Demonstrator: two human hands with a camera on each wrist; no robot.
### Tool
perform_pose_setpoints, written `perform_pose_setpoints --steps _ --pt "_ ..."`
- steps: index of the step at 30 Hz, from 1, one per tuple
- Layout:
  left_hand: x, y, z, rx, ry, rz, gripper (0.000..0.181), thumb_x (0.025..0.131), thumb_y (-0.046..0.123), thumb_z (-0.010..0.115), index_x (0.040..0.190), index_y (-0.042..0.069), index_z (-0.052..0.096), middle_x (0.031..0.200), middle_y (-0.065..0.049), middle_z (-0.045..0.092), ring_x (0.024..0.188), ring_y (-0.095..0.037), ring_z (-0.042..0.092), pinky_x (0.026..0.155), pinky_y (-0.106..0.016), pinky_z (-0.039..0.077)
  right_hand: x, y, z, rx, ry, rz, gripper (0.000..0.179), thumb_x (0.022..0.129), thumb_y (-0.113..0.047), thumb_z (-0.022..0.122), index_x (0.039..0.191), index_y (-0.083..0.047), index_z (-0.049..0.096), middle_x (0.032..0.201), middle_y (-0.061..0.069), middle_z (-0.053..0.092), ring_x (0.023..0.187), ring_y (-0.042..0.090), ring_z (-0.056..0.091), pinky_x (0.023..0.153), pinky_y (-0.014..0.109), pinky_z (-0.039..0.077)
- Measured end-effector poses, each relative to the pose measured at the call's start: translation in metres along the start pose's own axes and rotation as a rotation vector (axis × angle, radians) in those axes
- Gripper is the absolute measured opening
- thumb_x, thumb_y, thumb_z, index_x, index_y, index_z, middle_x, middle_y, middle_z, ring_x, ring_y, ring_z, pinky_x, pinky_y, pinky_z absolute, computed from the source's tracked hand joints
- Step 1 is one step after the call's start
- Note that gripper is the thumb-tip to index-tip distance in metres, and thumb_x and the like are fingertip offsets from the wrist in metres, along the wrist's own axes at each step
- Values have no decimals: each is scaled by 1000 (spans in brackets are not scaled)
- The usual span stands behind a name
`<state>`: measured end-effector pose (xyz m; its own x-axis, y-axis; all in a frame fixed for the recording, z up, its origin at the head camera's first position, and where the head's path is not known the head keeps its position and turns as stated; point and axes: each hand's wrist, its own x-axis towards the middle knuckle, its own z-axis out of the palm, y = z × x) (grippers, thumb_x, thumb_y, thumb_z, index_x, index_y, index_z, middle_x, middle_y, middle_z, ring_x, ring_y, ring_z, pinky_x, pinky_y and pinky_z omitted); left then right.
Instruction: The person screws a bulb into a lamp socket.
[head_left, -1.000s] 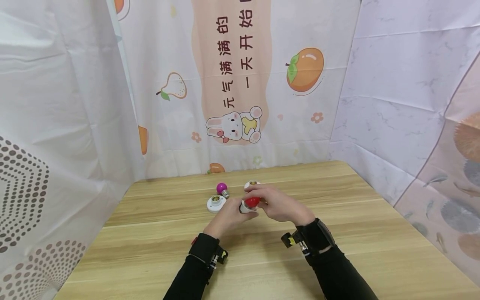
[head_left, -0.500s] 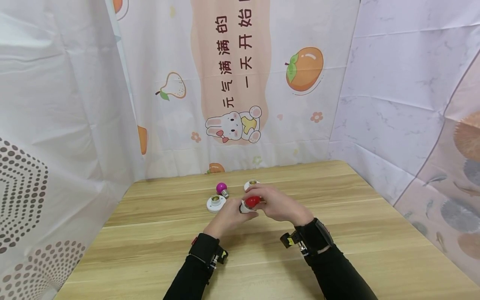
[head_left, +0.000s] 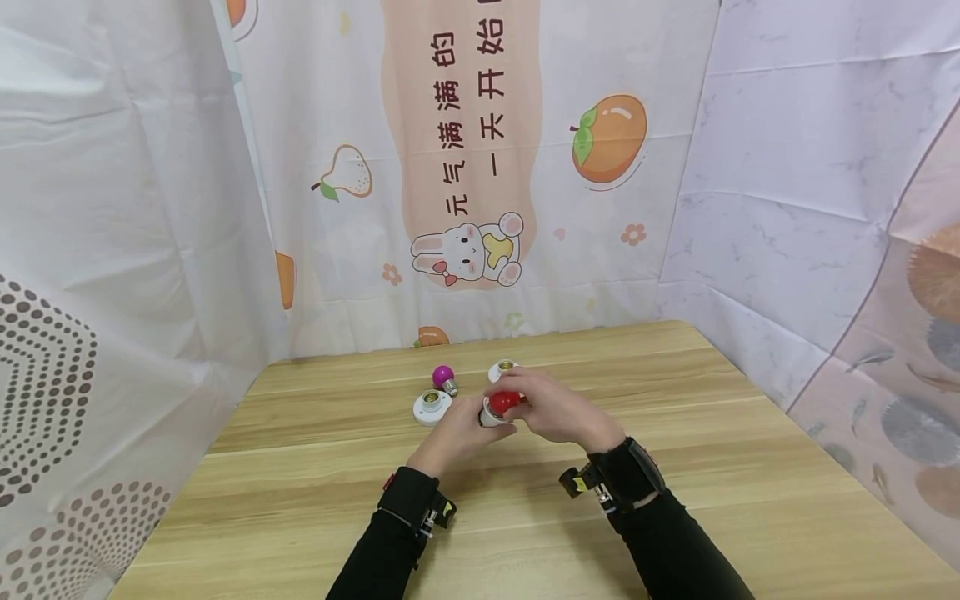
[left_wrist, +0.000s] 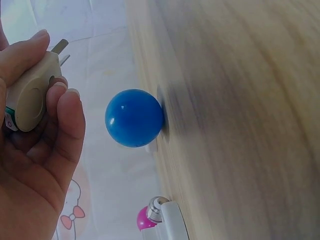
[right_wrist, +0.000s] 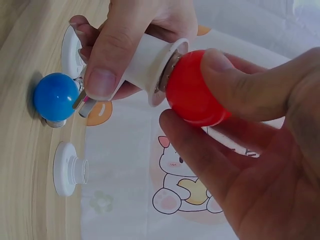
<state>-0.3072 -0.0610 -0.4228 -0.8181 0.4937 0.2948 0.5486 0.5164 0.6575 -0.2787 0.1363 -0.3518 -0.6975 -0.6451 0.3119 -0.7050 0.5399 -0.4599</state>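
My left hand (head_left: pixel 453 433) grips a white plug-in lamp socket (right_wrist: pixel 147 62), thumb and fingers wrapped round its body. Two flat metal prongs (left_wrist: pixel 60 46) stick out from its plug end. At the socket's open end sits a red bulb (right_wrist: pixel 195 90), its metal collar partly visible inside the rim. My right hand (head_left: pixel 562 408) holds this bulb between thumb and fingers. Both hands are above the table. Below them a blue bulb (left_wrist: pixel 134 118) is on the wood; in the head view the hands hide it. How deep the red bulb's thread goes cannot be seen.
A white round lamp holder (head_left: pixel 432 407) lies left of the hands, with a purple bulb (head_left: pixel 442 377) on its side just behind. Another white lamp holder (head_left: pixel 504 367) stands behind the right hand. Patterned cloth (head_left: pixel 337 250) hangs past the table's (head_left: pixel 300 500) back edge.
My right fingers and thumb have shifted slightly round the red bulb. The left hand keeps its grip on the lamp socket in the same place.
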Motion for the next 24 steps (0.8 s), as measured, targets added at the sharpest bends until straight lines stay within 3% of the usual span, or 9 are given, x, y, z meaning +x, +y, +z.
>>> perform_pose_setpoints --steps 3,13,24 --pt "0 0 0 10 3 4 41 90 31 80 126 15 68 114 2 74 103 -12 68 91 -32 54 0 -1 1 1 8 20 35 93 -2 72 128 -6 68 123 8 65 108 22 63 94 39 54" --pt "1 -1 1 30 22 7 32 89 30 81 116 16 72 106 3 75 95 -10 68 83 -30 54 2 -2 5 4 60 96 36 95 -13 72 130 -3 67 123 12 63 108 24 62 92 40 53" --pt "1 -1 1 11 -3 -11 27 90 30 79 114 19 71 98 10 72 86 -5 65 78 -26 53 4 -3 9 6 100 184 29 95 -20 73 122 -9 69 104 7 63 85 18 57 72 31 51"
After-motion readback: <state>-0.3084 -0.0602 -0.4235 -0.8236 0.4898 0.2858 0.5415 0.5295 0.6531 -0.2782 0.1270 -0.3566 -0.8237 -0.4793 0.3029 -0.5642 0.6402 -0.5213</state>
